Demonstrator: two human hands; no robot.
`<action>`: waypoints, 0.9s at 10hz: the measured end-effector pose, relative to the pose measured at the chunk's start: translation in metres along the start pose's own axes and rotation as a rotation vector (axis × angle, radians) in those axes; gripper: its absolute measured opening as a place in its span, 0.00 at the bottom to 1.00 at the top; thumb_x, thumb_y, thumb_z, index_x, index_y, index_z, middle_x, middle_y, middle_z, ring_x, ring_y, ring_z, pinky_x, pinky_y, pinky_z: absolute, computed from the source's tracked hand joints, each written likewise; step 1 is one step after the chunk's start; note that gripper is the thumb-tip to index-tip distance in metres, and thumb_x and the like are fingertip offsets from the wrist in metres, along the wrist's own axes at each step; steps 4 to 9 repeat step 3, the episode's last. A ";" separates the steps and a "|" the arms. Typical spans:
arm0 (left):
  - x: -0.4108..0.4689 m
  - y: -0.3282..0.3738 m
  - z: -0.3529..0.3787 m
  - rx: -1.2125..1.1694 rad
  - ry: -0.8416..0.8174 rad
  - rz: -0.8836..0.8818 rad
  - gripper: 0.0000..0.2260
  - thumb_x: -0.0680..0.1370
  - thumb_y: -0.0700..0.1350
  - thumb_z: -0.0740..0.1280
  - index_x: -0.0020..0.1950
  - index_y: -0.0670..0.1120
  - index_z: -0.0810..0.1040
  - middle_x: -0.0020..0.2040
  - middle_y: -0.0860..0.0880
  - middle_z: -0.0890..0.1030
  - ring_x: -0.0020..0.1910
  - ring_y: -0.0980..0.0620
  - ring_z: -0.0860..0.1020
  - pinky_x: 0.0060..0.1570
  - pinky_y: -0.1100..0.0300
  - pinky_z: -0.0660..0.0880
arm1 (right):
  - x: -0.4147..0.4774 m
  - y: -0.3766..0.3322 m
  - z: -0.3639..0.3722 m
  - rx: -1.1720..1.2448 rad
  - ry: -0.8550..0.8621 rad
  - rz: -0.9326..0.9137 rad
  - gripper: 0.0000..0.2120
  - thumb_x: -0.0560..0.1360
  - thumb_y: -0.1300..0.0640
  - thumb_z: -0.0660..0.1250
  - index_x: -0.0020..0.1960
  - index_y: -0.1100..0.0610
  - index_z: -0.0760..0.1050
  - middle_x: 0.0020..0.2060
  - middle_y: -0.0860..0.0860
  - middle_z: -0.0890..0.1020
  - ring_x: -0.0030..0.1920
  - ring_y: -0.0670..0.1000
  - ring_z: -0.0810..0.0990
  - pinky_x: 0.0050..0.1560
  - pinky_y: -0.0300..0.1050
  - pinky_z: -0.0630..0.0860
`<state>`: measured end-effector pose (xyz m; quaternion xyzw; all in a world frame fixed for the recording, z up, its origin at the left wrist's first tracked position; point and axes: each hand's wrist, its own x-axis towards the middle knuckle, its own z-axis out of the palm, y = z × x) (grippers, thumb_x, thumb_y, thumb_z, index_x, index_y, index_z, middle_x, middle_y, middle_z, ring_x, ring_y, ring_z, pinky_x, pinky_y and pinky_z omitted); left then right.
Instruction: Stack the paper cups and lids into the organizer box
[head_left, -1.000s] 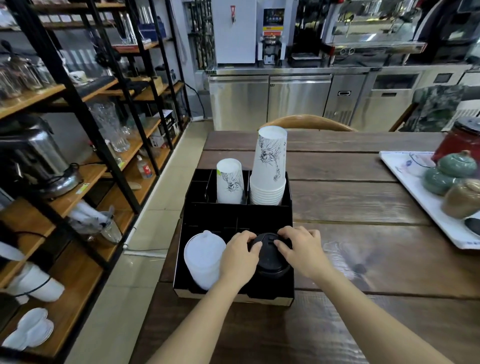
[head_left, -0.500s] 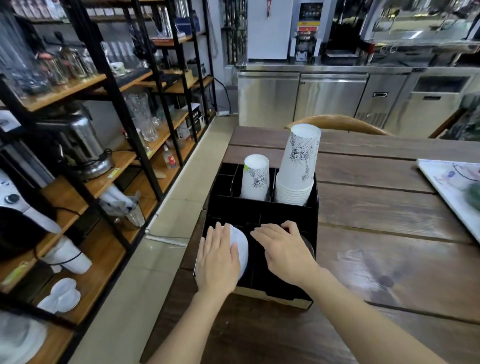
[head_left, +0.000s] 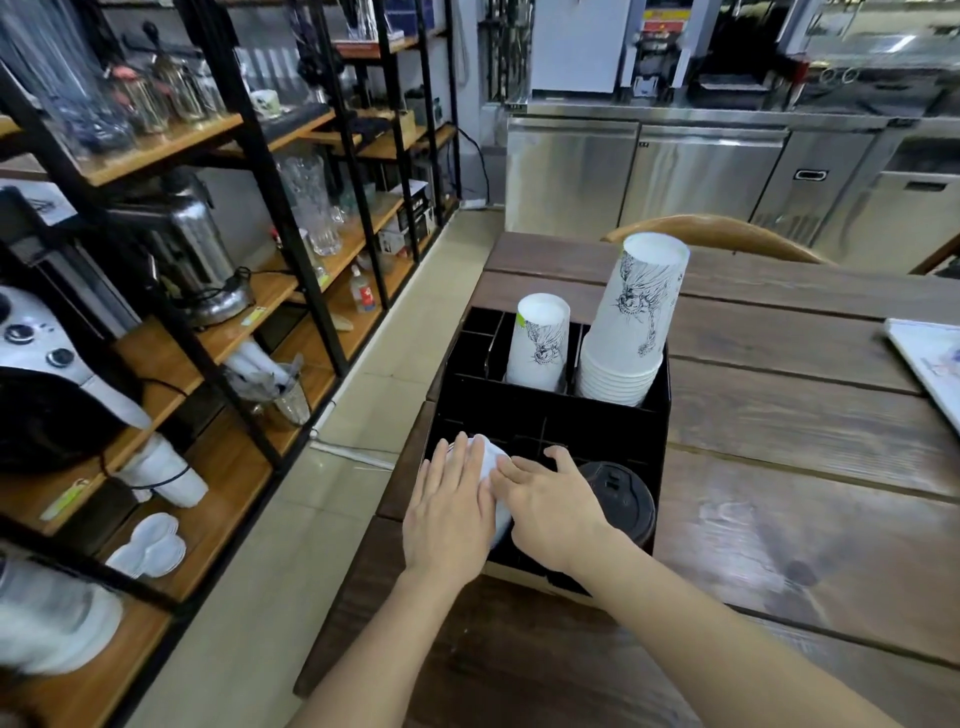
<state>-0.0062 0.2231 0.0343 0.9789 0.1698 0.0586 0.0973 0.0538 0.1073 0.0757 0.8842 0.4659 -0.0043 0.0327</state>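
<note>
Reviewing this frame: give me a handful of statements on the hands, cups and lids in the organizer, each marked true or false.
1. Both hands rest flat on the white lids in the front left compartment. True: the left hand and right hand lie open on them.
2. The black lids sit in the front right compartment of the organizer box. True.
3. The short cup stack stands right of the tall cup stack. False: it stands to the left.
4. The cups stand mouth up. False: they are upside down, bases on top.
5. The right hand grips a black lid. False: it rests beside them, on the white lids.
</note>
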 end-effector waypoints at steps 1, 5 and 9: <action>0.001 -0.004 0.000 0.014 -0.024 -0.027 0.26 0.81 0.52 0.41 0.69 0.47 0.72 0.67 0.48 0.76 0.67 0.48 0.73 0.63 0.50 0.73 | 0.003 -0.004 0.000 -0.001 -0.022 -0.001 0.17 0.72 0.58 0.63 0.60 0.59 0.72 0.59 0.53 0.77 0.62 0.53 0.74 0.67 0.57 0.62; 0.001 0.003 -0.012 -0.010 -0.036 0.021 0.23 0.81 0.53 0.46 0.77 0.51 0.51 0.78 0.51 0.54 0.78 0.51 0.48 0.75 0.56 0.46 | -0.008 0.000 -0.007 0.104 -0.041 0.054 0.25 0.76 0.59 0.56 0.72 0.57 0.58 0.74 0.53 0.62 0.72 0.56 0.62 0.68 0.57 0.57; 0.001 0.003 -0.012 -0.010 -0.036 0.021 0.23 0.81 0.53 0.46 0.77 0.51 0.51 0.78 0.51 0.54 0.78 0.51 0.48 0.75 0.56 0.46 | -0.008 0.000 -0.007 0.104 -0.041 0.054 0.25 0.76 0.59 0.56 0.72 0.57 0.58 0.74 0.53 0.62 0.72 0.56 0.62 0.68 0.57 0.57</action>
